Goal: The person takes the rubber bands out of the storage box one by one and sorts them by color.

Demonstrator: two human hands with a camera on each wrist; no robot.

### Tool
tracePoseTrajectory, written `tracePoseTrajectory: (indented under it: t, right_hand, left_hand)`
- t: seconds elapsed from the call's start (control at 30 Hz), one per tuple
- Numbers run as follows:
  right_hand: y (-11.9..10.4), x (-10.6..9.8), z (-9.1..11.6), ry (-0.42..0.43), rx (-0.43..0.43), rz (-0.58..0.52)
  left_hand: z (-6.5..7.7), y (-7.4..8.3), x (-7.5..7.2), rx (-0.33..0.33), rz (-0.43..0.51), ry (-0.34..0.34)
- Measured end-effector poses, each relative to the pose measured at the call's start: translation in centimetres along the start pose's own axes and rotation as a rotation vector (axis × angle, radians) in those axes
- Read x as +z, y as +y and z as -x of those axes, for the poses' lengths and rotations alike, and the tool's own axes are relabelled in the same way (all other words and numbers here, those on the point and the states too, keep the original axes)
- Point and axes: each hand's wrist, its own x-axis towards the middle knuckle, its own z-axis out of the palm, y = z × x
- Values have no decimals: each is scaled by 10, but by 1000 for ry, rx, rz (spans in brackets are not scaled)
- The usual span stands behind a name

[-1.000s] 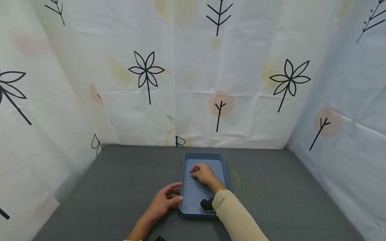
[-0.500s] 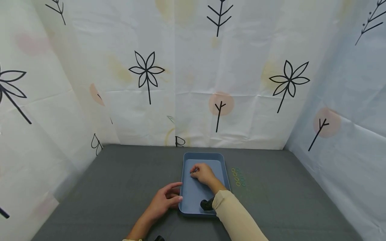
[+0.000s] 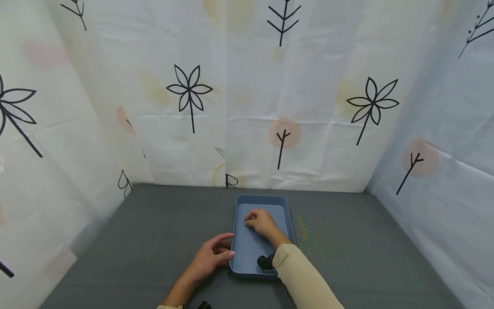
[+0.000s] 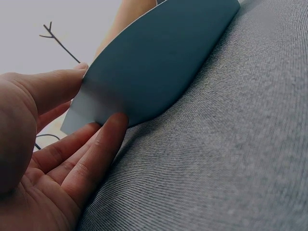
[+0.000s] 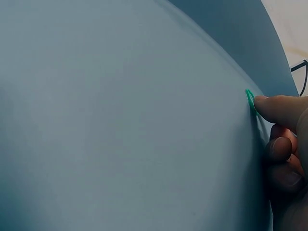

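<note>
My right hand (image 3: 261,222) is inside the blue rectangular tray (image 3: 251,253), over its left part towards the back. In the right wrist view its thumb and fingers pinch a thin green ring (image 5: 250,98) close to the tray's floor and wall. Part of that ring is hidden behind the thumb. At the tray's left side, my left hand (image 3: 210,256) rests with relaxed, spread fingers against the outer wall. The left wrist view has a fingertip (image 4: 118,122) touching low on that wall (image 4: 144,62) and the thumb near the rim.
Right of the tray, several thin yellow rings (image 3: 301,224) and green rings (image 3: 311,230) lie in two rows on the grey cloth-covered table (image 3: 173,214). Printed white curtains (image 3: 247,86) stand behind and at both sides. Black wrist gear (image 3: 265,262) hangs over the tray.
Both hands keep their places at the tray, and the rings on the table lie as before. Only the head view has shifted very slightly.
</note>
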Motion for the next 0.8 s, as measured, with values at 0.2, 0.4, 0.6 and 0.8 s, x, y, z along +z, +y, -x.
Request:
tracePoseTrajectory:
  t: [0.2,0.4,0.6,0.8]
  right_hand:
    - [-2,3,-3,-9,43,48]
    - [-5,4,-4,-9,60,88]
    - [-4,4,-5,-22,59,106]
    - [-5,2,-5,-46,61,109]
  left_hand:
    - [0,-1,-1,2,-5,-1]
    - [0,0,-1,0,3,-6]
    - [0,1,0,0,3,-8]
    - [0,0,1,3,14,-17]
